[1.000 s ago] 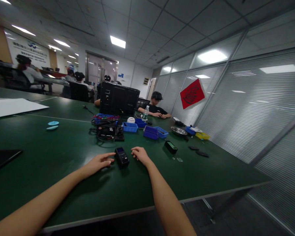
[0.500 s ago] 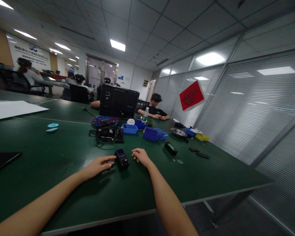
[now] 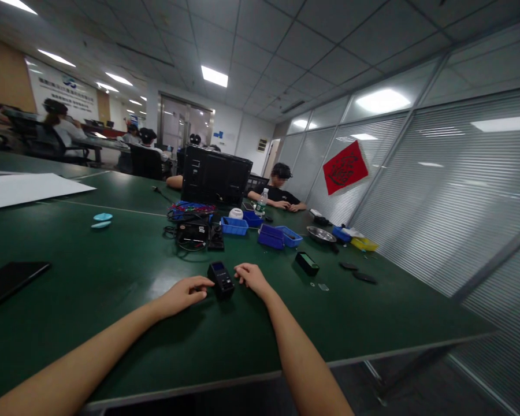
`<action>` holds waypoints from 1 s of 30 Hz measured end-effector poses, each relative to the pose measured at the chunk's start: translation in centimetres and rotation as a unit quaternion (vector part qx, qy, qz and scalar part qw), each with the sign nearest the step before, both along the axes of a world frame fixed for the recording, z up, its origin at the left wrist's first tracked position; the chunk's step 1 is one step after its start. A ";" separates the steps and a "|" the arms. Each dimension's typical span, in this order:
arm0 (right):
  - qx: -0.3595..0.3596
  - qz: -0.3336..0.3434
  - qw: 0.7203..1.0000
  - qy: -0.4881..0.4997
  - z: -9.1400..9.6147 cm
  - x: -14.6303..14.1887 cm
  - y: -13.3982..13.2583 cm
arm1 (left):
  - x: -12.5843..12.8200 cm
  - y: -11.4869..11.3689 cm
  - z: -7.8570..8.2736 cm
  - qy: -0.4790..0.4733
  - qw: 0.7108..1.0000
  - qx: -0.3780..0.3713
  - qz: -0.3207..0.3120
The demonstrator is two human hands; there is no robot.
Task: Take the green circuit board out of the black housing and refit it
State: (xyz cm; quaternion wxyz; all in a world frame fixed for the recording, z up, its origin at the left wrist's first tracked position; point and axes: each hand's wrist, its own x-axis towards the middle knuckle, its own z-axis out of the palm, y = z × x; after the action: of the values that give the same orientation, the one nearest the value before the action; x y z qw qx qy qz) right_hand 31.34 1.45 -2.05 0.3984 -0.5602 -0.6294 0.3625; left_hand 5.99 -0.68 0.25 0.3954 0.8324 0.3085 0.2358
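Note:
A small black device point(image 3: 221, 279) with a blue-lit top lies on the green table point(image 3: 112, 289) straight ahead of me. My left hand point(image 3: 185, 293) rests palm down just left of it, fingers loosely curled, fingertips close to its side. My right hand point(image 3: 252, 277) lies on the table just right of the device, fingers bent and slightly apart, holding nothing. Neither hand grips the device.
Behind the device are a tangle of cables and black parts point(image 3: 193, 231), blue bins point(image 3: 279, 237), a metal bowl point(image 3: 320, 234), a black box point(image 3: 307, 263) and a large black case point(image 3: 216, 176). A dark tablet point(image 3: 8, 277) lies at left. A seated person point(image 3: 281, 190) works at the far end.
The view has shifted slightly; both hands and the device stay in nearly the same places, with my left fingers curled a little more.

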 end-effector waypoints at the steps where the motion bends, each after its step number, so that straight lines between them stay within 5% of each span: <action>1: 0.001 -0.003 1.000 -0.004 0.1 -0.2 -0.1 | 0.1 0.0 0.0 0.006 1.000 0.011 -0.006; 9: 0.087 0.006 0.990 -0.113 1.4 -3.1 -1.7 | 0.5 0.1 -0.6 0.080 0.992 0.096 -0.017; 14: 0.076 -0.059 0.961 -0.261 1.5 -4.5 -2.2 | 0.4 0.3 -1.1 0.078 0.991 0.106 -0.017; 23: -0.005 -0.264 0.903 -0.338 1.9 0.8 -0.9 | 0.3 0.1 -1.0 0.093 0.988 0.123 -0.019; 30: -0.017 -0.287 0.879 -0.380 1.4 1.8 -0.6 | 0.3 0.2 -1.1 0.069 0.990 0.119 -0.020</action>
State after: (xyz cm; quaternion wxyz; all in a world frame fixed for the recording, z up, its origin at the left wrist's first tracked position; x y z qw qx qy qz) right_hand 33.14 0.89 -0.64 0.2059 -0.8175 -0.5379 0.0022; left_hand 6.26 -0.45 -0.83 0.2763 0.8938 0.2880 0.2046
